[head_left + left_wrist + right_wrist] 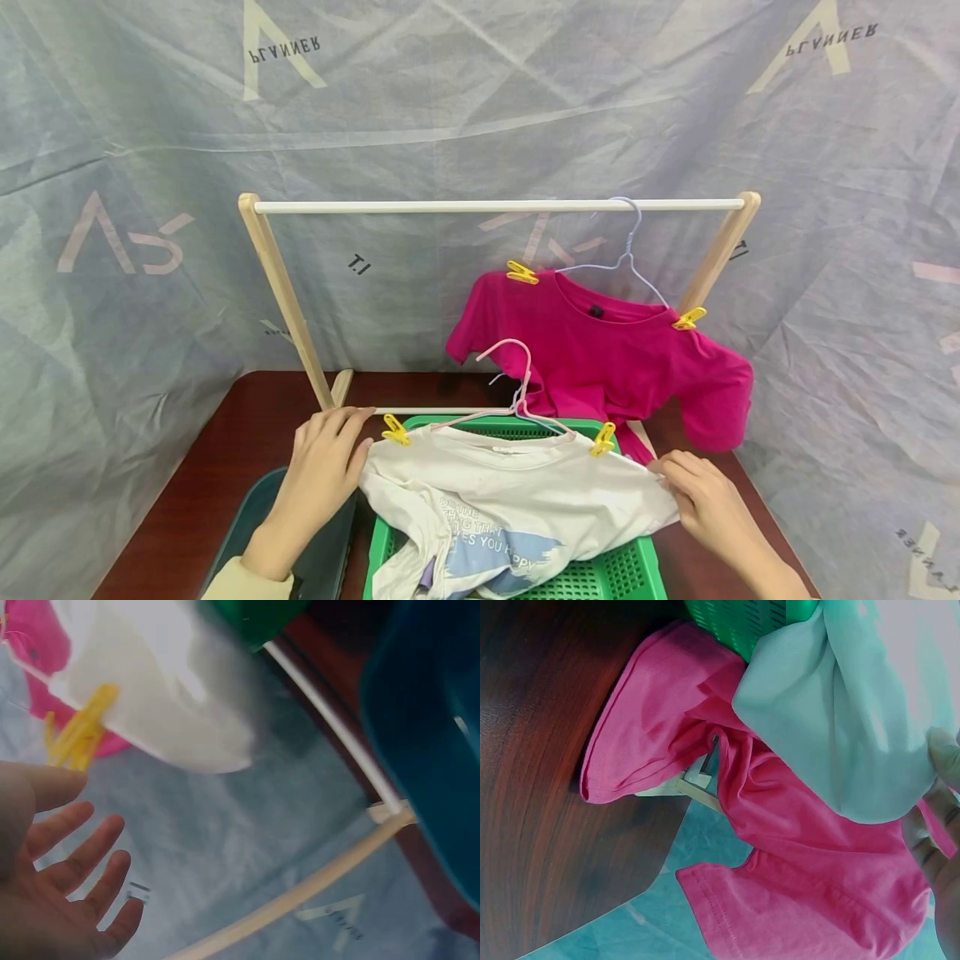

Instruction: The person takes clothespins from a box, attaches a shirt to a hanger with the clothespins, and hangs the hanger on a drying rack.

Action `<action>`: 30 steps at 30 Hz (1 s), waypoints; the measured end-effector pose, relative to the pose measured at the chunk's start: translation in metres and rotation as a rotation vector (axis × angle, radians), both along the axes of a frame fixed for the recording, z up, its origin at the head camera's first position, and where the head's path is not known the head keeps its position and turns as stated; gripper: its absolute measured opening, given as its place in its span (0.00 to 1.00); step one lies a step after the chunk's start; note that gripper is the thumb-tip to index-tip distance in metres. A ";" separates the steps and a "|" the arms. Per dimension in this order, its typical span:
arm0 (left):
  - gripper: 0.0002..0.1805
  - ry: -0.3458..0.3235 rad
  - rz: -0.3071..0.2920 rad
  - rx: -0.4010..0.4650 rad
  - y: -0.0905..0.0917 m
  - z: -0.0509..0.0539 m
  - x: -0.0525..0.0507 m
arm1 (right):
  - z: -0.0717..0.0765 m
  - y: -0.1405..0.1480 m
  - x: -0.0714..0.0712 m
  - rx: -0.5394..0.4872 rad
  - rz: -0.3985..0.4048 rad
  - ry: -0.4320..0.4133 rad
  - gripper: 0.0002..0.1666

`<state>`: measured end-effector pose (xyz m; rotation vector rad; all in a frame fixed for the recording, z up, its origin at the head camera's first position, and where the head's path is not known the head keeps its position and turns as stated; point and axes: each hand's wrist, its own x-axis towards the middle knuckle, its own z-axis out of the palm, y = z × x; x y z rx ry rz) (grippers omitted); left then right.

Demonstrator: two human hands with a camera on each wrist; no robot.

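Observation:
A white T-shirt (517, 492) with blue print and lettering hangs from a pink hanger (525, 375), with a yellow clothespin (396, 429) and a second yellow clothespin (602, 439) at its shoulders. My left hand (326, 467) is beside the sleeve on the left. In the left wrist view its fingers (105, 881) are spread and hold nothing, close to a clothespin (84, 727). My right hand (705, 500) pinches the other sleeve; the right wrist view has the thumb (945, 754) on the cloth. Behind, a magenta T-shirt (637, 367) hangs on a blue hanger (630, 250).
A wooden-legged rack with a white rail (450, 207) stands at the back of the dark red table (195, 492). Under the white T-shirt is a green basket (647, 575), with part of another blue hanger behind the pink one. A dark teal bin (251, 508) stands at the left.

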<state>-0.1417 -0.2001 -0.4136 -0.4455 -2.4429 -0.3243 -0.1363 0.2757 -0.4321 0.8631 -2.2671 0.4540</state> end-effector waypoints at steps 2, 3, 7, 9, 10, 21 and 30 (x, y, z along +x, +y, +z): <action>0.21 -0.025 0.015 -0.003 -0.003 -0.005 0.000 | 0.000 0.000 0.000 0.001 -0.004 -0.004 0.09; 0.21 -0.043 0.022 -0.004 -0.004 -0.008 0.000 | 0.000 0.000 0.000 0.000 -0.005 -0.004 0.09; 0.21 -0.145 0.042 -0.015 -0.007 -0.019 -0.001 | 0.000 0.000 0.000 -0.004 -0.005 -0.008 0.11; 0.22 -0.198 0.047 -0.028 -0.007 -0.023 -0.002 | 0.000 0.000 0.001 -0.006 -0.005 -0.008 0.12; 0.22 -0.219 0.049 -0.034 -0.008 -0.025 -0.002 | 0.000 0.000 0.001 -0.007 -0.006 -0.011 0.12; 0.15 -0.267 0.071 -0.036 -0.011 -0.040 -0.004 | -0.001 0.000 0.001 -0.008 -0.019 -0.018 0.10; 0.07 -0.232 0.066 -0.003 -0.011 -0.042 -0.008 | -0.003 0.001 0.000 -0.005 -0.032 0.053 0.25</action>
